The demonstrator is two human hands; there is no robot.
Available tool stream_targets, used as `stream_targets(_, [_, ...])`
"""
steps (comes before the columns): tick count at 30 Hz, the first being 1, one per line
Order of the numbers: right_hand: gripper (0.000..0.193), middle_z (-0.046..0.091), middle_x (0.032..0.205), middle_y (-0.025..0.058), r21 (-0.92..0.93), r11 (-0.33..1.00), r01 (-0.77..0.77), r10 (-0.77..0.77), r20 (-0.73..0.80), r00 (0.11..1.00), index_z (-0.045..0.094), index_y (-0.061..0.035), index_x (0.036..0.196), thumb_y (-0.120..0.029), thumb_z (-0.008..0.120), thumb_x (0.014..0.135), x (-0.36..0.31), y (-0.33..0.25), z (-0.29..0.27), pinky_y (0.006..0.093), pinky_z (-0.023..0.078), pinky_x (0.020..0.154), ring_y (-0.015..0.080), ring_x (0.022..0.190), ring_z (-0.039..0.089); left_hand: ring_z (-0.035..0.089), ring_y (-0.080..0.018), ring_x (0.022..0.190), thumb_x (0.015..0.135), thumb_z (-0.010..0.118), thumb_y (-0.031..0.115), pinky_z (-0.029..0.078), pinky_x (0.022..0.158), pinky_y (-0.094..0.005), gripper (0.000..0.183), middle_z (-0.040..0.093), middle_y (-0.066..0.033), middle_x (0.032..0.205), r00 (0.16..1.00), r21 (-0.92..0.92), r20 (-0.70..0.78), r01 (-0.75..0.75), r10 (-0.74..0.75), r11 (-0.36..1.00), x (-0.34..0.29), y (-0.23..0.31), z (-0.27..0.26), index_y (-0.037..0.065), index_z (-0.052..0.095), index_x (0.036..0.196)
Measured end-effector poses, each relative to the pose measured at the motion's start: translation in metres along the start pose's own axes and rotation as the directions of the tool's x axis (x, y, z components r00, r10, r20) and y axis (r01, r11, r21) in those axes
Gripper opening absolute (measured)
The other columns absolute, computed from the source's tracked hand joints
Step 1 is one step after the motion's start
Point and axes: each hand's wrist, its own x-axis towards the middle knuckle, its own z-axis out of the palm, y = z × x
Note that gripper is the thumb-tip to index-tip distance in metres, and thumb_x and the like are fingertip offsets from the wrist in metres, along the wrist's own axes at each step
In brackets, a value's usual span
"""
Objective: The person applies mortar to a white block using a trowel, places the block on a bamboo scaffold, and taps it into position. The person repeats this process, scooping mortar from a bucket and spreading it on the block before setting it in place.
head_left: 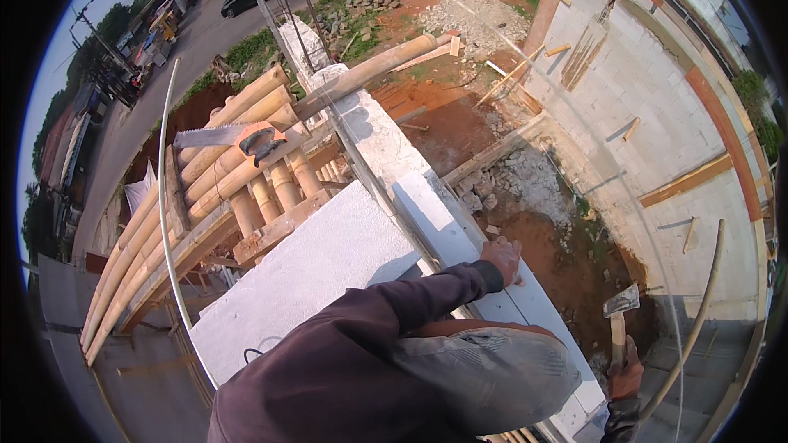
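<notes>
My left hand (502, 260) rests on the top of a wall of white blocks (447, 226), with its fingers bent over the edge on the pit side. Lower right, my right hand (626, 373) grips the wooden handle of a hammer (621, 301). The hammer's broad, pale-smeared metal head points up and hangs past the wall, over the dirt. My bent leg (492, 369) in dusty trousers lies across the wall between both hands. A large white panel or block (316, 258) lies to the left, partly covered by my dark sleeve.
An orange-handled handsaw (261, 141) lies on bamboo scaffolding (246, 168) at left. Right of the wall, the ground drops to red soil and rubble (529, 184). A pale block wall (648, 107) rises beyond. A bent pole (694, 328) leans near my right hand. Vehicles stand on the road behind.
</notes>
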Motion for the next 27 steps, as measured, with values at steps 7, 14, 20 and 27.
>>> stream_targets(7, [0.052, 0.064, 0.124, 0.0231, -0.006, 0.965, 0.264, -0.221, 0.525, 0.822, 0.057, -0.0004, 0.131, 0.001, 0.056, 0.079, 0.218, -0.126, 0.061, 0.0365, 0.048, 0.099, 0.0339, 0.117, 0.061, 0.031, -0.0355, 0.143, 0.081, 0.07, 0.048, 0.017, 0.117, -0.0579, 0.079, 0.044, -0.0195, 0.145, 0.785, 0.328, -0.161, -0.528, 0.597, 0.783, -0.023, 0.01, 0.038, 0.0, 0.047, 0.139])
stream_targets(14, [0.049, 0.067, 0.102, 0.026, -0.226, 0.856, 0.465, -0.267, 0.577, 0.772, 0.064, -0.0157, 0.128, -0.005, 0.056, 0.08, 0.307, -0.242, 0.15, 0.0454, 0.052, 0.087, 0.0413, 0.098, 0.065, 0.045, -0.0344, 0.123, 0.086, 0.06, 0.041, 0.017, 0.115, -0.0596, 0.062, 0.054, -0.0167, 0.122, 0.733, 0.312, -0.181, -0.589, 0.655, 0.745, -0.02, 0.031, 0.078, -0.003, 0.052, 0.13])
stream_targets(20, [0.043, 0.069, 0.104, 0.0216, -0.263, 0.861, 0.434, -0.262, 0.502, 0.824, 0.066, -0.0169, 0.125, -0.013, 0.058, 0.083, 0.286, -0.272, 0.192, 0.0463, 0.054, 0.086, 0.0383, 0.1, 0.066, 0.045, -0.0347, 0.124, 0.09, 0.055, 0.036, 0.017, 0.115, -0.0581, 0.054, 0.055, -0.0172, 0.126, 0.705, 0.206, -0.263, -0.626, 0.659, 0.752, -0.009, 0.033, 0.102, -0.002, 0.056, 0.128])
stream_targets(27, [0.044, 0.071, 0.105, 0.0184, -0.498, 0.695, 0.518, 0.048, 0.752, 0.657, 0.065, -0.0073, 0.123, -0.012, 0.061, 0.079, 0.284, -0.261, 0.207, 0.0449, 0.055, 0.085, 0.0375, 0.099, 0.067, 0.044, -0.0346, 0.127, 0.088, 0.057, 0.037, 0.022, 0.111, -0.0547, 0.054, 0.056, -0.0165, 0.128, 0.756, 0.156, -0.15, -0.618, 0.637, 0.77, -0.008, 0.035, 0.092, 0.0, 0.057, 0.127])
